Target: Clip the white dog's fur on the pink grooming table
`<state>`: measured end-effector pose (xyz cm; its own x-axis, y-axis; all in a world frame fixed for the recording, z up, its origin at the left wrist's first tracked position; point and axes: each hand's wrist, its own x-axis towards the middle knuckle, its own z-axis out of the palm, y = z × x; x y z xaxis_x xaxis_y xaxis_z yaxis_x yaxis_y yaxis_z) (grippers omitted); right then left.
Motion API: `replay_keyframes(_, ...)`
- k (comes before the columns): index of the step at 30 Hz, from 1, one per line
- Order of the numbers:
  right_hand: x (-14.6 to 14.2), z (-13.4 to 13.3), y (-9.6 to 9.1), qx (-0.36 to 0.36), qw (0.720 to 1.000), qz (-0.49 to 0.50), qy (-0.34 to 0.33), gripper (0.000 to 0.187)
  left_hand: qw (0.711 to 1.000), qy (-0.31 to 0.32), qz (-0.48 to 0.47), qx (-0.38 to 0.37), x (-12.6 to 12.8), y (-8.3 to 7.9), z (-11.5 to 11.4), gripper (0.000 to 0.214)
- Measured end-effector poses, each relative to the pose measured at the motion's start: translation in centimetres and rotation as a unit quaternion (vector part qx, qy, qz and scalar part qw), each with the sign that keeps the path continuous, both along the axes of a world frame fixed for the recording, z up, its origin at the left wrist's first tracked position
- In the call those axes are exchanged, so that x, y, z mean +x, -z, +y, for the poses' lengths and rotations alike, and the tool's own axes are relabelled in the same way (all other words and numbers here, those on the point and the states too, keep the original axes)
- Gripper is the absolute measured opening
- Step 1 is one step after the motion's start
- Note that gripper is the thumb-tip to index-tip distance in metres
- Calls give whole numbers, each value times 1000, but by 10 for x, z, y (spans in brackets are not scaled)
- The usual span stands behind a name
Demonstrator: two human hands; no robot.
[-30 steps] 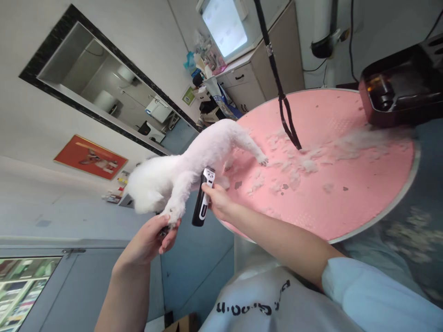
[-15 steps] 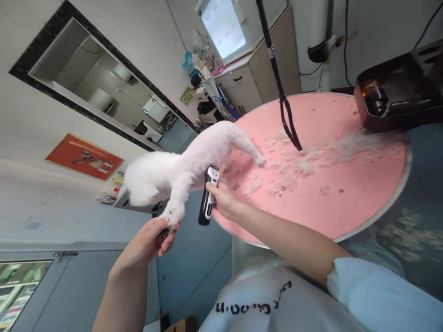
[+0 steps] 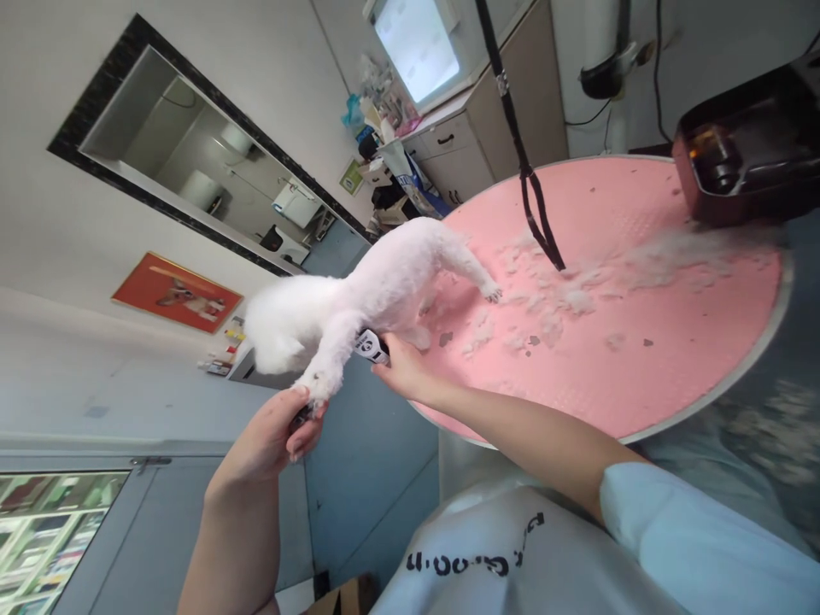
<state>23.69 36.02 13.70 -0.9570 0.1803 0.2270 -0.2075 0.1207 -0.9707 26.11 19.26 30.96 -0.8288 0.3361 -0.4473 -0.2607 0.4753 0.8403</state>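
Observation:
A white dog (image 3: 390, 269) stands with its hind legs on the round pink grooming table (image 3: 692, 342), its fluffy head turned away to the left. My left hand (image 3: 282, 427) is closed around a front paw, holding that leg out past the table's edge. In my right hand (image 3: 407, 367) is a black and silver hair clipper (image 3: 370, 345). The clipper's head end touches or nearly touches the dog's chest, just behind the raised front leg; the blade itself is hidden. Most of the clipper's grip is covered by my fingers.
Loose white fur (image 3: 576, 299) lies scattered over the table. A black grooming loop (image 3: 541, 226) hangs above it. At the far right is a dark plastic box (image 3: 743, 154). A mirror (image 3: 211, 162) and a red picture (image 3: 176, 292) are on the left wall, a drawer cabinet (image 3: 448, 141) behind.
My right hand has brought the clipper left and turned it, from below the belly to behind the front leg. My left hand keeps hold of the paw. The view has shifted slightly.

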Motion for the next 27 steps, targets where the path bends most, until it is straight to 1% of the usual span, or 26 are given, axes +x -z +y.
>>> replay_keyframes(3,-5,0,-6,30,999,33,-2,44,1000,10,7,-5,1,0,-3,55)
replay_keyframes(5,-7,3,-7,40,997,59,-16,47,999,25,12,-17,1,0,-4,56)
replay_keyframes(10,-6,10,-5,38,991,117,-57,52,996,48,47,-58,4,-4,-3,61)
replay_keyframes(14,2,10,-13,35,981,167,-89,52,987,66,96,-112,8,-9,-3,70)
replay_keyframes(17,9,9,-18,38,967,226,-109,51,970,103,149,-159,11,-13,-2,74)
replay_keyframes(19,13,12,-17,60,957,254,-129,52,957,124,182,-188,13,-15,-2,74)
replay_keyframes(21,14,19,-15,93,957,241,-131,54,945,144,203,-212,16,-15,-2,70)
replay_keyframes(24,14,30,-12,132,966,190,-111,51,928,178,219,-244,20,-14,-2,61)
replay_keyframes(26,15,36,-15,152,962,193,-115,49,909,201,238,-277,22,-14,-2,54)
replay_keyframes(27,16,39,-17,164,956,206,-126,49,894,214,256,-299,23,-14,-2,50)
